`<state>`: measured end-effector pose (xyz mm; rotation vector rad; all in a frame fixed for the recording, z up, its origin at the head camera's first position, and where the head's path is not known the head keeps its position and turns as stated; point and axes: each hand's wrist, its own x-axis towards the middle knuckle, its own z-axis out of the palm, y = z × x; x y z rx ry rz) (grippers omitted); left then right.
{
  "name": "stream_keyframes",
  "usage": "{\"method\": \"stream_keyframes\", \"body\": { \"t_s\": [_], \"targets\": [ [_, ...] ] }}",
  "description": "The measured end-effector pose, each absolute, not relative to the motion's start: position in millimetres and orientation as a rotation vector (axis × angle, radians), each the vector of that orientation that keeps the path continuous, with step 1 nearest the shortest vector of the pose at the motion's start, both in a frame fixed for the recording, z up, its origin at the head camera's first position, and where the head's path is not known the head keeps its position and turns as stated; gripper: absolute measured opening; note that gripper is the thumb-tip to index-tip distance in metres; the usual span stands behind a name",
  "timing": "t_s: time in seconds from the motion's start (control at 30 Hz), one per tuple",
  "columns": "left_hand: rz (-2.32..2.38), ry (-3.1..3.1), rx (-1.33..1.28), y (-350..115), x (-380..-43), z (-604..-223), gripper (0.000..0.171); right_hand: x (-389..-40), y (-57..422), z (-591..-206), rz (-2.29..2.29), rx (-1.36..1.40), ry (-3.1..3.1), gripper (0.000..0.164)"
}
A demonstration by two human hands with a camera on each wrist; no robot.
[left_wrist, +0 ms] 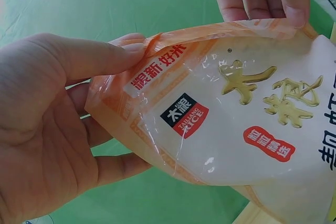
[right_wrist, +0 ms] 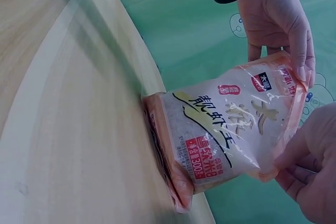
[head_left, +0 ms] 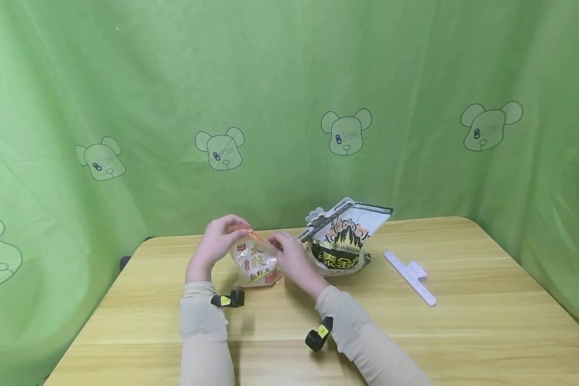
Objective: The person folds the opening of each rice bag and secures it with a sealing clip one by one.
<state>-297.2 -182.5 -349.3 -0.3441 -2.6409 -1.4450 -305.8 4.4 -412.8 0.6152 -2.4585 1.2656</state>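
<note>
A small orange-and-clear rice bag point(head_left: 257, 265) stands on the table between both hands. At its top left corner the left hand point(left_wrist: 58, 114) pinches the folded orange edge between thumb and fingers. The right hand point(right_wrist: 315, 163) pinches the opposite top corner. Along the top, the edge is folded over, as the left wrist view shows. White rice shows through the lower part of the bag in the right wrist view. Just right of the right hand sits a larger white, black and gold bag point(head_left: 340, 254), its slanted top held by a grey-white sealing clip point(head_left: 327, 219).
A pale lilac sealing clip point(head_left: 410, 277) lies on the wooden table point(head_left: 482, 321), right of the larger bag. Green curtains point(head_left: 280, 69) with bear-head outlines hang behind the table and at both sides. Each wrist wears a black camera mount point(head_left: 319, 333).
</note>
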Motion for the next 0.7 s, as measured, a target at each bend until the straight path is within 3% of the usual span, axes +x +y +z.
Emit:
{"method": "stream_keyframes", "body": {
  "t_s": [0.37, 0.7],
  "targets": [
    [-1.442, -2.65, -0.358, -183, -298, -349, 0.019, -300, 9, -397, 1.296, 0.678, -2.408, 0.032],
    [-1.452, -2.65, -0.356, -183, -298, -350, 0.019, -289, 16, -374, 1.338, 0.724, -2.321, 0.027]
  ]
}}
